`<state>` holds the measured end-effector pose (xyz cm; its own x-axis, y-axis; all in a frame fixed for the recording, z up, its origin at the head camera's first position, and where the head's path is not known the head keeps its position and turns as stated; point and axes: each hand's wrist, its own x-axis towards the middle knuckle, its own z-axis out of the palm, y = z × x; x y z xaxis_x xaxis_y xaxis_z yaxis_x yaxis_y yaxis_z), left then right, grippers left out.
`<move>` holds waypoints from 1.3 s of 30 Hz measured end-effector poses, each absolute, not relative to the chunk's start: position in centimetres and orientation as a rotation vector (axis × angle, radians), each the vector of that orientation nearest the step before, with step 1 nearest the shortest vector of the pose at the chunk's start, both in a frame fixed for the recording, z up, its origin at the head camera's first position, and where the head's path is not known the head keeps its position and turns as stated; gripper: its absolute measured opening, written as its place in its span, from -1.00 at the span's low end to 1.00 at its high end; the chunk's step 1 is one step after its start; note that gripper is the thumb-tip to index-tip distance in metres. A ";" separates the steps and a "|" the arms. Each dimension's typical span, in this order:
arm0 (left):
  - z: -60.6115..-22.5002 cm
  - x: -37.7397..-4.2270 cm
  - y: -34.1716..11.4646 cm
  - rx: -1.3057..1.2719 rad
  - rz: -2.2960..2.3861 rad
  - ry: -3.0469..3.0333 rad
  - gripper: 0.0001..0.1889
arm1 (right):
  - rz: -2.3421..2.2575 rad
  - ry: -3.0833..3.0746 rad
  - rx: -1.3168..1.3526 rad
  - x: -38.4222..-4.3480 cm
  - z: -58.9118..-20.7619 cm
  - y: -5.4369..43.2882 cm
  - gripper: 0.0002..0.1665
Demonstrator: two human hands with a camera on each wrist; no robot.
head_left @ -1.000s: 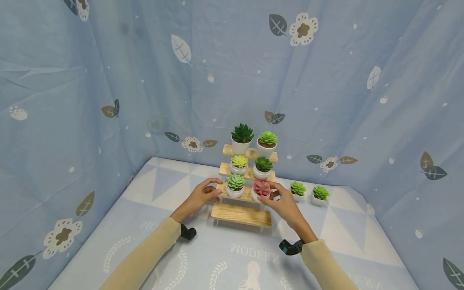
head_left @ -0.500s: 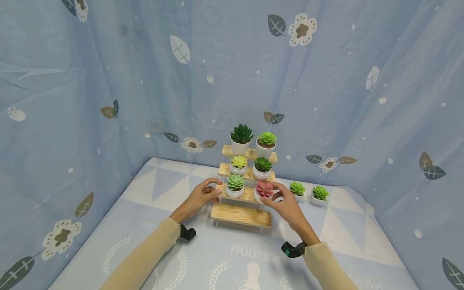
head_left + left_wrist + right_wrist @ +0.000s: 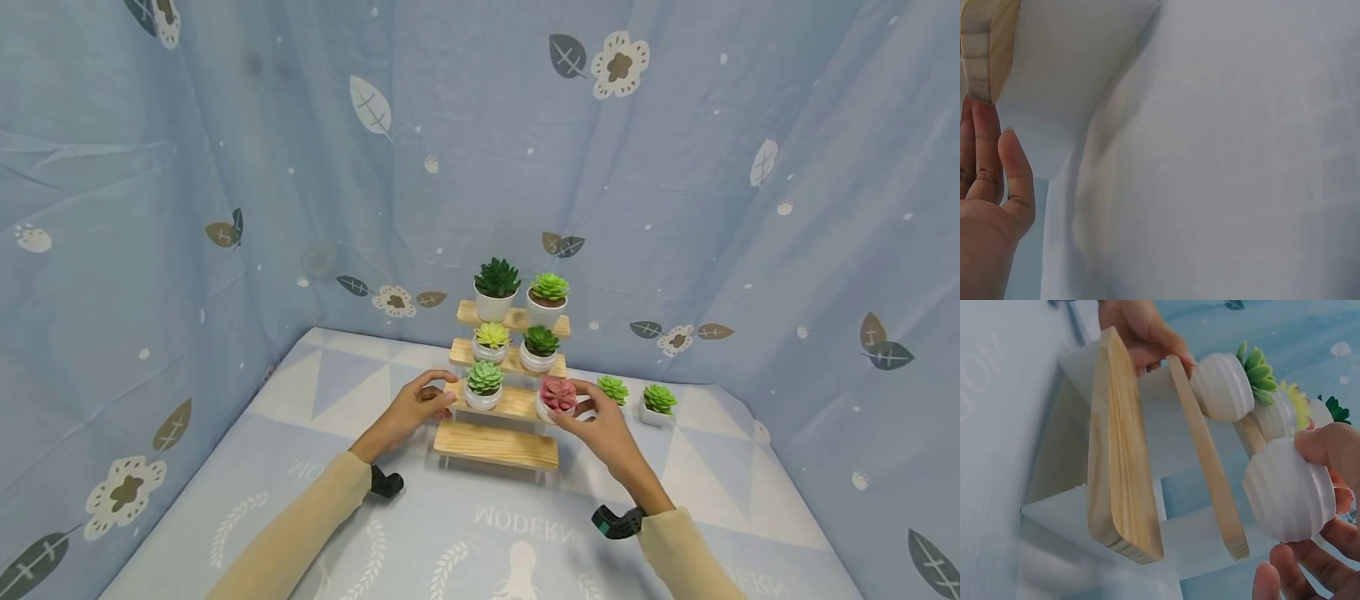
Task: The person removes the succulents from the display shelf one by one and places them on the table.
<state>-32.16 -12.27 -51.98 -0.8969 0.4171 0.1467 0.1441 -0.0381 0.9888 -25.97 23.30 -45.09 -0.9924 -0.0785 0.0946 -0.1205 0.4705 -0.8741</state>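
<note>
A four-step wooden plant stand (image 3: 497,446) stands on the blue patterned table. My right hand (image 3: 596,423) holds a pink succulent in a white ribbed pot (image 3: 557,395) at the right end of the third shelf, at the shelf's edge. In the right wrist view the fingers curl round that pot (image 3: 1288,490) beside the shelf boards (image 3: 1119,462). My left hand (image 3: 422,406) grips the left end of the same shelf, next to a green succulent pot (image 3: 483,383). The left wrist view shows its fingers (image 3: 994,169) against the shelf's end (image 3: 985,50).
Two potted succulents stand on the top shelf (image 3: 497,287) and two on the second (image 3: 540,347). The bottom shelf is bare. Two more green succulent pots (image 3: 613,390) (image 3: 658,402) sit on the table right of the stand. Blue leaf-print cloth walls (image 3: 225,208) close in the back and sides.
My right hand has carried the pink succulent pot a little to the right along the third shelf to its right end. The left hand has kept its grip on the shelf.
</note>
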 end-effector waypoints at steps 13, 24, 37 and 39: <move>-51.9 -32.1 -12.1 0.595 2.061 2.011 -0.54 | 1.577 -2.640 0.109 -25.6 -45.3 24.7 -0.16; -52.2 -32.3 -12.1 0.590 2.065 2.010 -0.56 | 1.581 -2.637 0.045 -25.4 -45.6 26.1 -0.10; -52.2 -32.4 -12.1 0.595 2.067 2.005 -0.57 | 1.530 -2.625 0.042 -25.0 -46.9 27.9 -0.13; -52.2 -32.4 -12.1 0.592 2.064 2.007 -0.56 | 1.528 -2.635 0.027 -25.0 -47.1 28.2 -0.11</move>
<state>-32.39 -12.14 -52.17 -0.8994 0.4130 0.1431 0.1314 -0.0566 0.9897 -25.00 28.18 -47.13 -0.9952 0.0326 0.0918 -0.0635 0.4979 -0.8649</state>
